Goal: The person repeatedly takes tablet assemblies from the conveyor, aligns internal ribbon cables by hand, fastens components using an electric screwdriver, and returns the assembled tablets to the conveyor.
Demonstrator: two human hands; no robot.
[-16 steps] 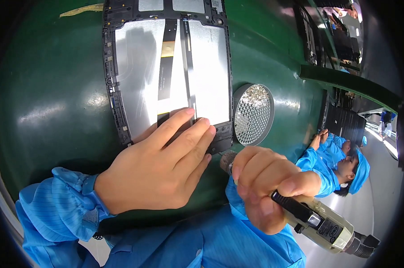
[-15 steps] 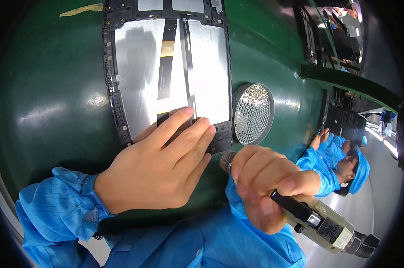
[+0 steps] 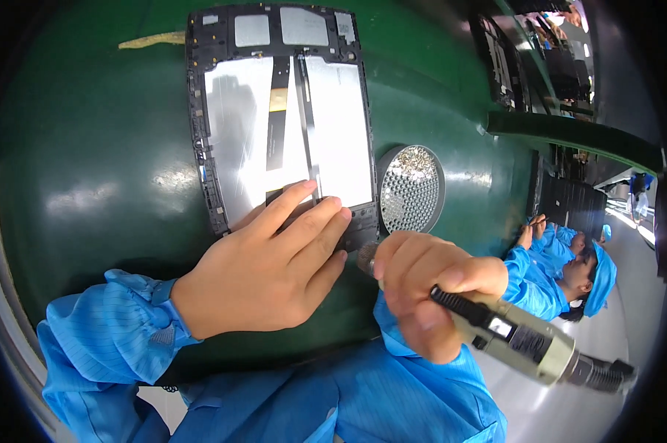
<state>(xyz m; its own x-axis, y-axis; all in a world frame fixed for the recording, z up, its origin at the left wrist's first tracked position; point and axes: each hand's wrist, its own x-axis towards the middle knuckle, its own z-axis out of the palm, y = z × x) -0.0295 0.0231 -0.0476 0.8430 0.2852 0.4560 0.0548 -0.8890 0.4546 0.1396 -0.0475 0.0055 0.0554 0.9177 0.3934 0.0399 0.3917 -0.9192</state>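
A person's left hand point(image 3: 263, 269) lay flat, fingers point(image 3: 296, 210) spread slightly, on the lower edge of an opened tablet frame point(image 3: 282, 118) resting face-down on a green counter point(image 3: 90, 162). The right hand point(image 3: 422, 292), fingers wrapped tightly, gripped an electric screwdriver point(image 3: 525, 343) whose tip, hidden behind the knuckles, pointed toward the frame's lower right corner. A round metal screw dish point(image 3: 412, 188) sat just beside the frame on its right (close above the right hand). A strip of yellow tape point(image 3: 152, 39) lay on the counter near the frame's upper left corner. Blue sleeves point(image 3: 108, 332) covered both forearms. At far right, another worker in a blue cap point(image 3: 603, 277) bent over a neighbouring station, well apart.
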